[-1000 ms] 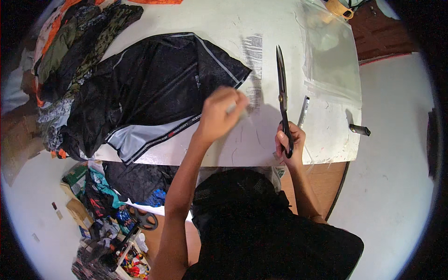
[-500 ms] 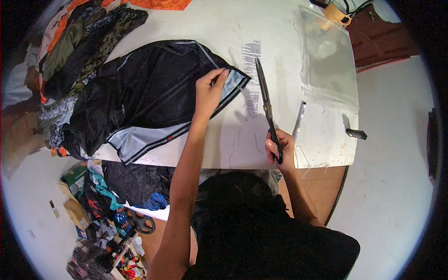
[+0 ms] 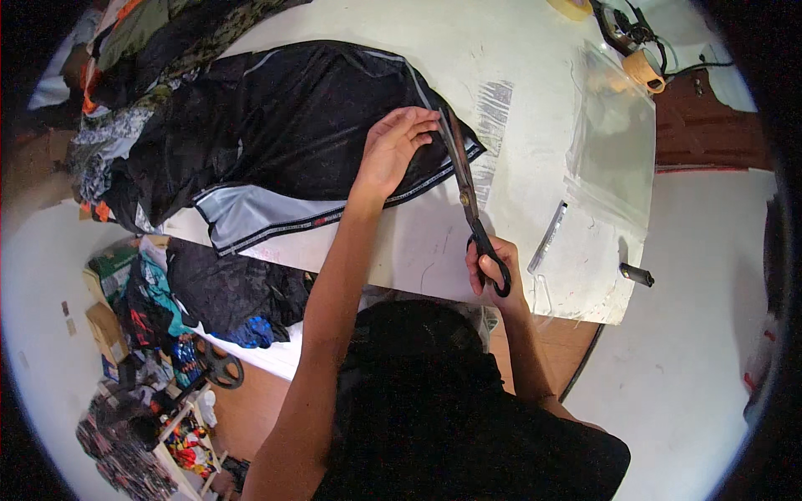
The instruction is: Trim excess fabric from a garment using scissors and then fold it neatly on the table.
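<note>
A black garment (image 3: 301,125) with grey piping lies on the table, its lettered hem band (image 3: 351,209) running along the near edge and a pale underside (image 3: 267,210) turned up at the left. Over its right end is my left hand (image 3: 393,150), fingertips pinched together; whatever they hold is too small to make out. In my right hand (image 3: 499,265) are large scissors (image 3: 464,188) with black handles. Their blades are slightly parted and point away from me, tips beside my left fingertips and above the garment's right corner.
Clear plastic bags (image 3: 614,138) lie at the table's right, with a marker (image 3: 549,234) and a small black object (image 3: 637,274) nearer. A tape roll (image 3: 643,71) sits at the far right. Other clothes (image 3: 180,42) are heaped at the far left. More garments (image 3: 234,288) lie below the table edge.
My right hand has brought the scissors leftward to my left fingertips, and the blades have parted. The garment's right corner, folded back before, now lies flatter. The whole view has shifted slightly.
</note>
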{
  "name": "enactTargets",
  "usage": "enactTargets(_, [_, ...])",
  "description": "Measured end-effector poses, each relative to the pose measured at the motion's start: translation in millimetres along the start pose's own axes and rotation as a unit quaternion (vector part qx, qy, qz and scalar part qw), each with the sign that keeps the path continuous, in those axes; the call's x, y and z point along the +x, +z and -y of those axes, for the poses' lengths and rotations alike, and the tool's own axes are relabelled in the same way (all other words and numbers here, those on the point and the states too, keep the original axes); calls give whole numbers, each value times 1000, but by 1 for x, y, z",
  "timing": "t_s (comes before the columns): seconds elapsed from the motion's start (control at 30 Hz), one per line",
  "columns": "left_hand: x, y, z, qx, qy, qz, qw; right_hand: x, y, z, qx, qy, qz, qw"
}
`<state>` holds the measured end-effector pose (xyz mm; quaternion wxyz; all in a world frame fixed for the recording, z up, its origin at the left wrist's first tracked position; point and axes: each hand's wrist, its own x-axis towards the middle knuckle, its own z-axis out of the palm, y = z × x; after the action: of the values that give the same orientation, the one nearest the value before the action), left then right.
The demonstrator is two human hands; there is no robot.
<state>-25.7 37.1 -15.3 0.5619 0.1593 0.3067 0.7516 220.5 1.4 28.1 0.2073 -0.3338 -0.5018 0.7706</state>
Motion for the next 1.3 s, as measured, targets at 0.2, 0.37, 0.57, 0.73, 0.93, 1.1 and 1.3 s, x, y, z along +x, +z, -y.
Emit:
enactTargets(0.2, [-7, 15, 11, 443, 155, 59, 881, -7, -18, 5, 30, -62, -30, 997])
enactTargets(0.37, [-13, 24, 21, 634, 295, 74, 711, -10, -35, 16, 9, -118, -45, 992])
enactTargets(0.57, [-9, 19, 20, 578, 282, 1, 766, -12, -33, 17, -10, -112, -44, 993])
enactTargets(0.73, [-15, 3, -1, 209, 83, -87, 971, -13, -29, 12, 4, -44, 8, 999])
enactTargets(0.93, [-20, -9, -20, -2, 9, -87, 996, 3, -35, 18, -42, 15, 71, 996])
enactTargets(1.1, [-22, -11, -21, -35, 0, -55, 998, 20, -39, 31, -73, 32, 104, 991])
enactTargets(1.3, [-24, -14, -22, -45, -7, -73, 996, 30, -38, 40, -95, 51, 110, 988])
